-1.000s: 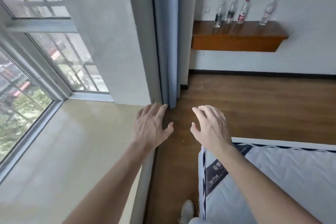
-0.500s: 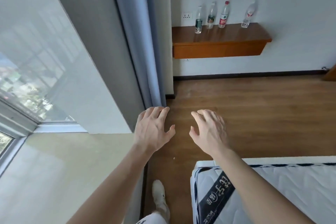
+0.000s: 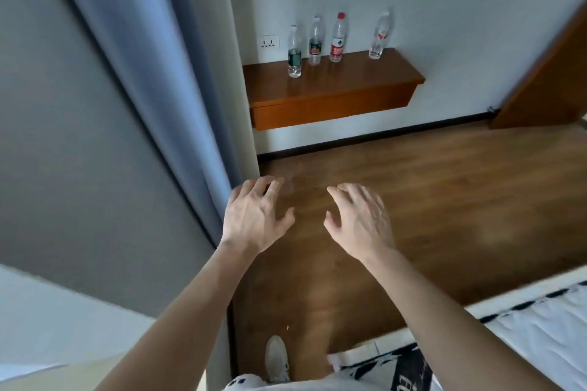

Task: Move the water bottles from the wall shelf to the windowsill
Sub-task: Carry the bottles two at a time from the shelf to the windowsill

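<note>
Several clear water bottles stand upright on a brown wooden wall shelf [image 3: 343, 86] against the white far wall. From the left: a green-labelled bottle [image 3: 294, 52], a dark-labelled bottle [image 3: 316, 41], a red-capped bottle [image 3: 338, 38], and, apart at the right, a bottle with a red mark [image 3: 379, 36]. My left hand [image 3: 254, 216] and my right hand [image 3: 359, 219] hover over the floor, fingers spread, holding nothing, well short of the shelf. A corner of the pale windowsill [image 3: 47, 378] shows at the bottom left.
A blue-grey curtain [image 3: 143, 57] and a grey wall [image 3: 63, 168] fill the left. A mattress [image 3: 524, 336] lies at the bottom right. A wooden door [image 3: 552, 79] stands at the right. Wooden floor [image 3: 428, 200] runs to the shelf. A power socket [image 3: 270, 41] sits beside the bottles.
The view has swung right, away from the window, and come closer to the shelf. The windowsill has almost left the frame. Both hands stay empty and spread.
</note>
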Demonstrator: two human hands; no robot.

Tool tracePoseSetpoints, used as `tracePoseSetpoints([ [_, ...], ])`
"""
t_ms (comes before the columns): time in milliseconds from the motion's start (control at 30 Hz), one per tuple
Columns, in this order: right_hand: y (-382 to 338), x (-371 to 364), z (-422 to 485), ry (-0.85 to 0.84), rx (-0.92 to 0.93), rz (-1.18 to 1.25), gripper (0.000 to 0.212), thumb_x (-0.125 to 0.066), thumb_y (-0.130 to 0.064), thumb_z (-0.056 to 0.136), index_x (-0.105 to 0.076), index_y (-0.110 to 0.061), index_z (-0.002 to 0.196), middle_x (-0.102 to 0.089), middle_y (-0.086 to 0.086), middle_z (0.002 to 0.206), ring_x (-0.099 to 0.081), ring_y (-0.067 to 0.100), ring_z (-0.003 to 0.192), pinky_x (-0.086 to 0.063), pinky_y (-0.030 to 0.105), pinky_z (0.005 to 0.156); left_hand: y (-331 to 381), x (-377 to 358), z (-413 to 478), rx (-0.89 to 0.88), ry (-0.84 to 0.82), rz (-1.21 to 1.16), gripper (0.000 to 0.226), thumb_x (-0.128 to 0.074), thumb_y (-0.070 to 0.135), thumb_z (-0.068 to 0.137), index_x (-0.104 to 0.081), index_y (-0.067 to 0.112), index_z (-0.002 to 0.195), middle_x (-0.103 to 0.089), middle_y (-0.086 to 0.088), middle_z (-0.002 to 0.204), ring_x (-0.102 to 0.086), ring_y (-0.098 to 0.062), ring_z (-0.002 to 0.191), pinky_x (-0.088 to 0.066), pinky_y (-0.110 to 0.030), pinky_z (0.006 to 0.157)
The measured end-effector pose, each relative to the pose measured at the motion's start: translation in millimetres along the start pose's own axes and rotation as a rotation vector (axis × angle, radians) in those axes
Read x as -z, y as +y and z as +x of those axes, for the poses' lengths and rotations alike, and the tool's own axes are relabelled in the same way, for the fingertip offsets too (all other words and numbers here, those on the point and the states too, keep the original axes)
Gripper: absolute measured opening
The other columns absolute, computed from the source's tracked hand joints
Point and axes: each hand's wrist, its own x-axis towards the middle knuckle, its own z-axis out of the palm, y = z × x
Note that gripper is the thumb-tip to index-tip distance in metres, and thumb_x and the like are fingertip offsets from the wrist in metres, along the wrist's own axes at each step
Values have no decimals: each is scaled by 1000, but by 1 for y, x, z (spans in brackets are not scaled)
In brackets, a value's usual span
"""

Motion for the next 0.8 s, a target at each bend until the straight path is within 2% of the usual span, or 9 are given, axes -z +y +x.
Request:
tracePoseSetpoints([
  [233,24,-9,75,16,-106,-33,43,-63,-36,85,-63,-20,125,-66,4,122,-60,24,115,-47,41,103,-13,-17,105,-87,-29,-48,60,-51,56,87,-49,25,138,-57,1,136,-50,-24,128,-42,-46,106],
  [367,43,-19,101,52,-162,-31,43,-68,-33,81,-66,-18,122,-67,5,117,-62,25,112,-49,41,98,-7,-34,151,-121,-61,-30,61,-44,60,90,-44,29,143,-51,4,143,-44,-20,134,-37,-42,112],
  [500,77,-38,136,44,-206,-29,42,-65,-35,84,-64,-20,123,-67,4,119,-61,23,114,-46,40,101,6,-53,205,-156,-84,-65,61,-47,61,91,-43,29,144,-50,5,145,-43,-17,135,-36,-40,114],
  [800,185,-72,260,-15,-260,0,44,-59,-48,91,-58,-28,131,-62,-2,134,-56,19,127,-40,36,109,50,-111,361,-145,-58,-92,58,-53,58,89,-53,25,137,-54,2,141,-47,-18,132,-41,-42,110],
])
